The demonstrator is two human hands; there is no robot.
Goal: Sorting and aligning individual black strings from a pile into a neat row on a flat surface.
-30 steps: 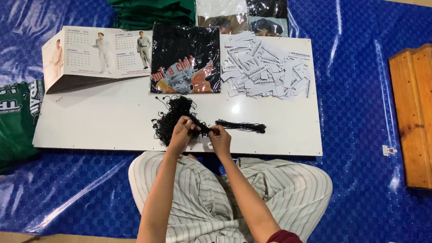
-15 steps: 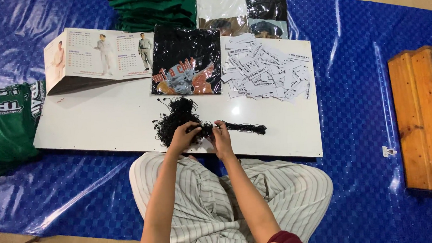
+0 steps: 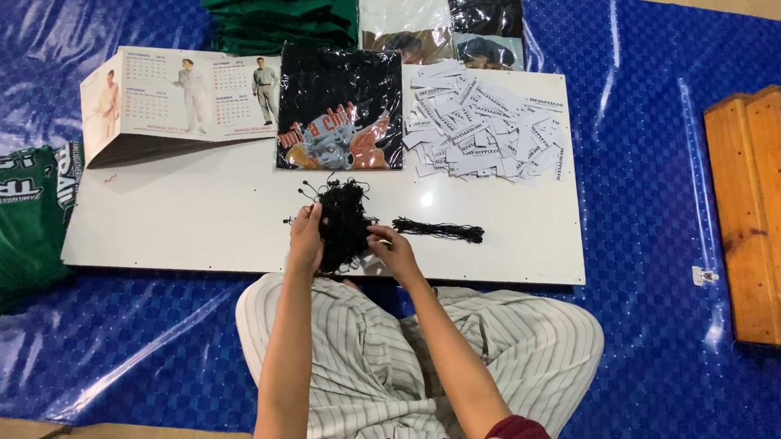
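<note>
Both hands hold a tangle of black strings (image 3: 343, 220) at the near edge of the white worktop (image 3: 186, 223). The left hand (image 3: 305, 240) grips its side, and the right hand (image 3: 394, 250) pinches strands. A neat string bundle (image 3: 440, 230) lies at 3 o'clock, paper tags (image 3: 485, 121) at 1 o'clock.

A heap of small white paper tags (image 3: 486, 132) with dark print lies on the right part of the white surface (image 3: 186, 221). Just left of it a shirt in a shiny clear bag (image 3: 340, 108), black with a red and blue picture, lies flat. At the far left corner stands a folded desk calendar (image 3: 179, 101), white with figures. Beyond the far edge lie two more bagged shirts, one white (image 3: 406, 14), one black (image 3: 487, 23)
</note>
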